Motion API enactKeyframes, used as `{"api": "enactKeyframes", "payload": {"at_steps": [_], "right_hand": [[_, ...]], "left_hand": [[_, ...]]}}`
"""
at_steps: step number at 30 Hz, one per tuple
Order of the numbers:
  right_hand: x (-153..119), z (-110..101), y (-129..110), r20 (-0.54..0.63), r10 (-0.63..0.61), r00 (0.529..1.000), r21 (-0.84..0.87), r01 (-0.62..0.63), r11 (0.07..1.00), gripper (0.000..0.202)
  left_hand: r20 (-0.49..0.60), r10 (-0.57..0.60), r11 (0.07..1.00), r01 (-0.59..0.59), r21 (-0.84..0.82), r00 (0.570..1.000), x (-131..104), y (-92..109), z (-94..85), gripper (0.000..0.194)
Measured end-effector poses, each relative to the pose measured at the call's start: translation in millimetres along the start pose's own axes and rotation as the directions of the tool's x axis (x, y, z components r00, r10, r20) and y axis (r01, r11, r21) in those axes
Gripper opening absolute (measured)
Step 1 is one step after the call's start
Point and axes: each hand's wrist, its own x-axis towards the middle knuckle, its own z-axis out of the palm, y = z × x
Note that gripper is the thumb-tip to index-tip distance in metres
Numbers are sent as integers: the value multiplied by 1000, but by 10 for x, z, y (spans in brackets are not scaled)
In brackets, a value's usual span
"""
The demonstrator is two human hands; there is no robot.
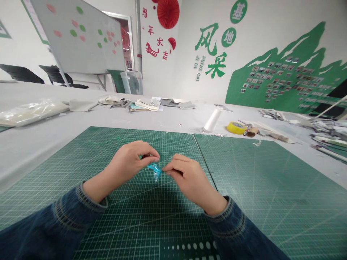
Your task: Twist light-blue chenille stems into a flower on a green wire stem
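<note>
A small bright-blue piece with white markings (155, 169), bow- or butterfly-like in outline, hangs above the green cutting mat. Its right end is pinched between thumb and fingers of my right hand (189, 175). Just above and left of it, my left hand (130, 160) has its thumb and index fingertips brought together. Whether those fingertips grip a thread or the upper edge of the blue piece cannot be made out. Under both hands lies the gridded green cutting mat (135, 216).
A second green mat (271, 177) adjoins on the right. Beyond the mats stand a white thread cone (213, 119) and a yellow tape roll (236, 128). Fabric scraps (146, 104) lie along the back, a plastic-wrapped bundle (35, 111) at left, a cluttered pile (330, 133) at right.
</note>
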Motion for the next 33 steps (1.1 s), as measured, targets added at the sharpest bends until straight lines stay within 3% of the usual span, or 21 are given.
{"api": "enactKeyframes", "payload": {"at_steps": [4,9,17,21,25,28,33], "right_hand": [[26,-35,-5,-12,26,1000,167,-24,986,20],[43,-64,-44,-4,105,995,280,-99,955,20],[55,-39,-68,-25,282,959,520,-229,823,11],[50,17,-36,-14,360,933,640,-268,720,4],[44,34,-4,-86,416,905,643,-268,717,5],[47,33,21,-150,454,878,580,-294,760,8],[36,58,54,-330,379,865,281,-293,914,11]], "left_hand": [[126,-194,926,224,-303,973,43,-35,-32,9],[222,-274,806,349,-478,936,27,-53,31,9],[281,-404,603,485,-634,871,1,13,181,6],[356,-465,470,566,-677,811,-11,119,250,15],[423,-483,357,614,-704,767,-35,220,334,25],[381,-491,390,590,-707,783,-55,263,395,23],[171,-409,723,433,-538,896,-101,292,431,13]]}}
